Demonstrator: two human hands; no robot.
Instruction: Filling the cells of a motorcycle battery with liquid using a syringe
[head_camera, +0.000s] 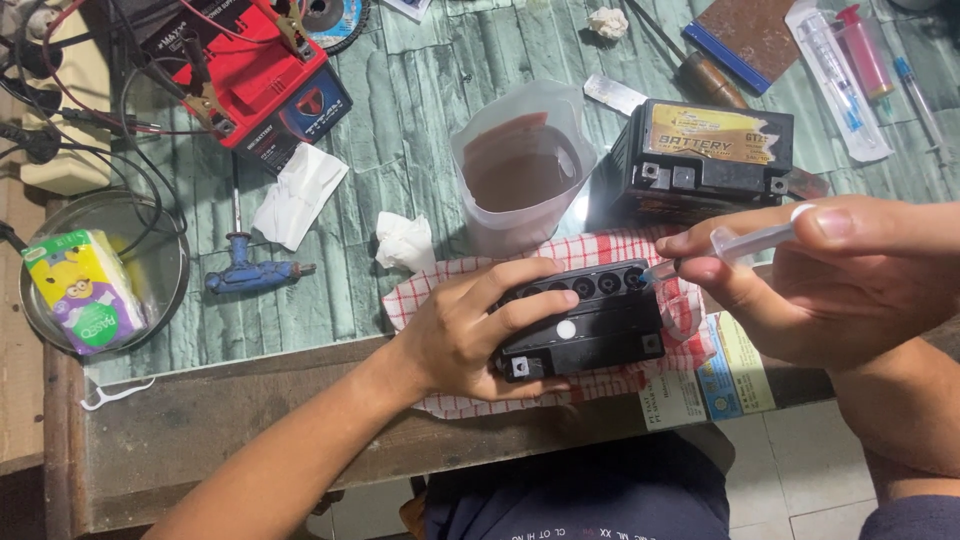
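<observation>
Far left, a round metal bowl (150, 215) sits near the table edge with a small yellow and purple tissue pack (82, 290) lying inside it. Just right of it lies a blue-handled tool (250, 273), and farther off a red and black box (262, 85) with clips and cables on top. A crumpled white tissue (405, 242) rests close to the cloth.

Now the left hand (470, 335): the forearm comes up from the near left, the wrist bent, the fingers wrapped over the top and the thumb under the near side of a small black battery (590, 320). That is a firm clasp, holding it tilted on the red checked cloth (440, 285) at the near centre of the table. A row of round filler holes shows along the battery's far top edge.

Behind it stands a translucent plastic jug (520, 170), holding what looks like a little brownish liquid low down. To its right sits a second black battery (705, 160) with a yellow label.

On the right, the right hand (830, 275) reaches in from the edge, pinching a clear syringe (745, 243) between thumb and fingers, with its blue tip at the rightmost filler hole. Far right, packaged syringes (850, 75) lie on the table.
</observation>
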